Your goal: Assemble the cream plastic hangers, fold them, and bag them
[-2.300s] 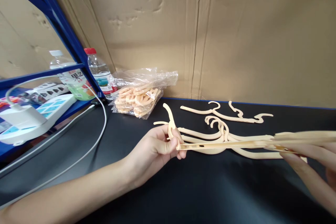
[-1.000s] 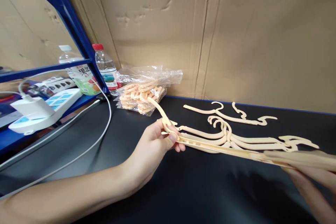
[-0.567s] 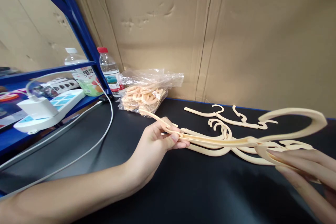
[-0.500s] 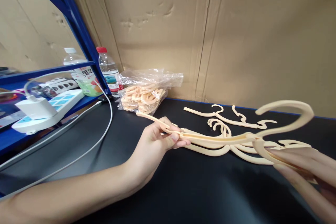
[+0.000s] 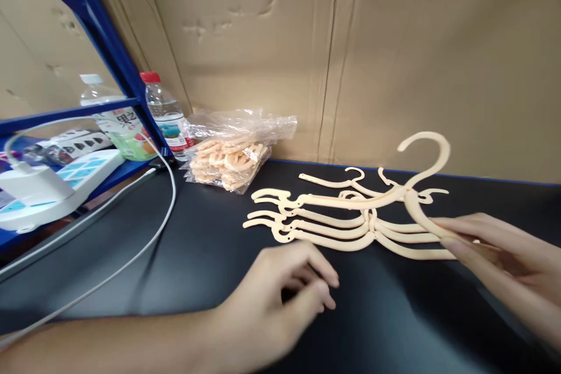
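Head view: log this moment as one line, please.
right hand: grips hanger by one arm, hook up | left hand: empty, curled, near hanger stack | plastic bag: by cardboard wall

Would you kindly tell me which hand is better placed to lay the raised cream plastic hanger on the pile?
Probably the right hand: its grip pinches one arm of the raised cream plastic hanger above the pile of matching hangers. The left hand hangs empty over the black table, touching none.
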Tool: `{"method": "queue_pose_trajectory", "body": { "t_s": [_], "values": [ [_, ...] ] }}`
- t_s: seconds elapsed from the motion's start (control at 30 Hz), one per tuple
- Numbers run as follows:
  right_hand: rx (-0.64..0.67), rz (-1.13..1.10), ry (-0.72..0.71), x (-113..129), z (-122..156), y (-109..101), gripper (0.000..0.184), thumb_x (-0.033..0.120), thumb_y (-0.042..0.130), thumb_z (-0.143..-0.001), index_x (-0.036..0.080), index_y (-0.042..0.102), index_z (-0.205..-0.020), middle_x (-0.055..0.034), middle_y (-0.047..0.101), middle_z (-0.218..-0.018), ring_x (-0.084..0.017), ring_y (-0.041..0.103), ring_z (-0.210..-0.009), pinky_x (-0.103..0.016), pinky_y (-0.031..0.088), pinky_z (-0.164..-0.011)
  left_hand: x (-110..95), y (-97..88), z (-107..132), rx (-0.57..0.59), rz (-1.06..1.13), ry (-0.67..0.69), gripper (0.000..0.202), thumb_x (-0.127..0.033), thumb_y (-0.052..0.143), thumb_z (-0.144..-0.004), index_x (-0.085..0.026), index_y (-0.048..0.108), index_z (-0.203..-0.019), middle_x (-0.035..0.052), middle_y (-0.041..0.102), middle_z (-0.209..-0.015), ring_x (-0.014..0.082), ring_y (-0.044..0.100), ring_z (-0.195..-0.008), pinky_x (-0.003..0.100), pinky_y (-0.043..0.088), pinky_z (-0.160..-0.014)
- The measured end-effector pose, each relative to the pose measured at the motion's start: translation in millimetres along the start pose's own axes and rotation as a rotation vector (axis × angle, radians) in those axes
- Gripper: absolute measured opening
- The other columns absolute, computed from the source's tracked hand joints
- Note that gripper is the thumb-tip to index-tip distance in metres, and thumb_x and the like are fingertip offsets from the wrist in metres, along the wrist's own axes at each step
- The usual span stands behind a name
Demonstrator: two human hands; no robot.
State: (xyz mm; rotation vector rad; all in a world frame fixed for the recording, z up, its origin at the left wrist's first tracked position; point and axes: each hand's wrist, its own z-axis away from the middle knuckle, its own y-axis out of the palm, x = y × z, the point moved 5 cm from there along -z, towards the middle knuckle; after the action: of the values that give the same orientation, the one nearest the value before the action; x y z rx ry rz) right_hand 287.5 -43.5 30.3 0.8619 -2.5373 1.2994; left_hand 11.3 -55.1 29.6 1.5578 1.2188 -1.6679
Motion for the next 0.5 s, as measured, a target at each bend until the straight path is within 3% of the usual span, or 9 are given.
{"method": "queue_pose_trajectory", "body": {
  "t_s": [0.07, 0.17, 0.3, 0.5],
  "values": [
    [0.105, -0.027, -0.036, 2, 0, 5, 0.024, 0.044, 0.057, -0.088, 0.032, 0.067, -0.105, 0.0001, 0.072, -0.097, -0.02, 0.069, -0.083, -0.024, 0.056, -0.069, -14, 13.9, 8, 0.216, -0.373, 0.284, 0.027, -0.008, 0.054, -0.084, -0.019, 0.069, -0.102, 0.0146, 0.072, -0.105, 0.0304, 0.066, -0.103, 0.041, 0.051, -0.091],
    [0.218, -0.064, -0.04, 5, 2, 9, 0.022, 0.038, 0.056, -0.09, 0.03, 0.066, -0.108, -0.0022, 0.071, -0.102, -0.02, 0.068, -0.093, -0.026, 0.056, -0.079, -19, 21.3, 17, 0.315, -0.728, 0.533, 0.04, -0.004, 0.051, -0.085, -0.02, 0.065, -0.119, 0.0144, 0.065, -0.127, 0.0348, 0.05, -0.127, 0.049, 0.033, -0.109],
    [0.345, -0.065, -0.055, 8, 4, 15, 0.017, 0.035, 0.054, -0.091, 0.029, 0.067, -0.1, -0.0031, 0.07, -0.1, -0.021, 0.067, -0.09, -0.032, 0.056, -0.077, -9, 18.4, 13, 0.259, -0.908, 0.511, 0.039, -0.011, 0.053, -0.085, -0.013, 0.06, -0.124, 0.0164, 0.055, -0.138, 0.0357, 0.044, -0.131, 0.05, 0.032, -0.11],
    [0.517, 0.011, -0.141, 13, 3, 20, 0.011, 0.024, 0.055, -0.087, 0.025, 0.065, -0.084, -0.004, 0.067, -0.088, -0.023, 0.062, -0.085, -0.038, 0.051, -0.074, -2, 20.6, 7, 0.257, -0.965, 0.459, 0.039, -0.015, 0.056, -0.085, -0.019, 0.061, -0.123, 0.0118, 0.056, -0.139, 0.0353, 0.049, -0.127, 0.05, 0.038, -0.106]
  ]
}}
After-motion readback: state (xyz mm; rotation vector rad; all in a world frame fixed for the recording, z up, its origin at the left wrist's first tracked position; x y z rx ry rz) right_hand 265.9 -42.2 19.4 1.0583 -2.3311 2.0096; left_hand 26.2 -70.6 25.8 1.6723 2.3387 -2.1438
